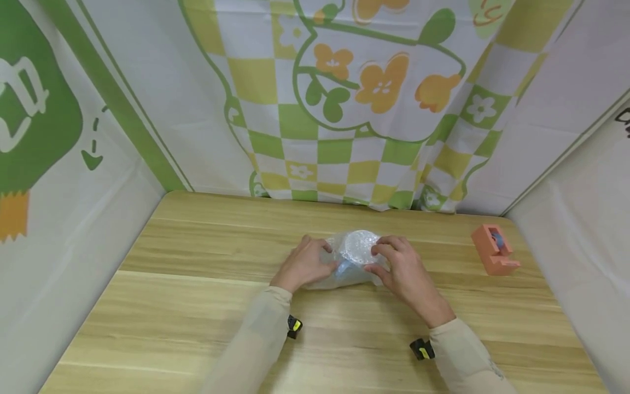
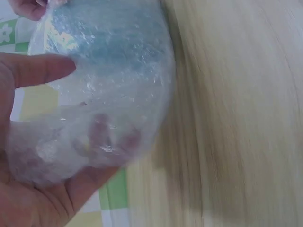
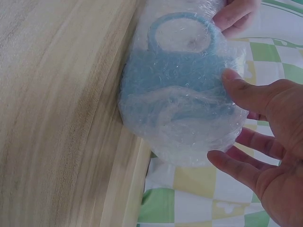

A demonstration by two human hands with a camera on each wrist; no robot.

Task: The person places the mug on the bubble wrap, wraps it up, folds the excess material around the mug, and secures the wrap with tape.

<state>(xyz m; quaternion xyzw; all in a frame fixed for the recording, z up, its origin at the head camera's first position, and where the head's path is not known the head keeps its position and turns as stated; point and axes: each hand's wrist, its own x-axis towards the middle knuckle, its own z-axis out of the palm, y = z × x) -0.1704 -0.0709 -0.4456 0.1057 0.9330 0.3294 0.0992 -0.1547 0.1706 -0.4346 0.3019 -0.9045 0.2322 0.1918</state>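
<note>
A light-blue mug (image 3: 175, 71) lies inside a clear bubble wrap (image 1: 325, 282) on the table; its ring-shaped handle shows through in the right wrist view. In the head view its round end (image 1: 361, 246) faces up. My left hand (image 1: 306, 262) grips the loose left end of the wrap, thumb on the near side and fingers behind, blurred through the plastic (image 2: 109, 137). From the right, my right hand (image 1: 401, 268) holds the bundle, with the thumb pressed to the wrap and the other fingers curved along its far side.
A pink tape dispenser (image 1: 494, 251) with a blue roll stands near the table's right edge. The wooden table (image 1: 197, 323) ends at the back against a checkered, flowered cloth (image 1: 339, 148). White panels (image 1: 585, 219) rise at both sides.
</note>
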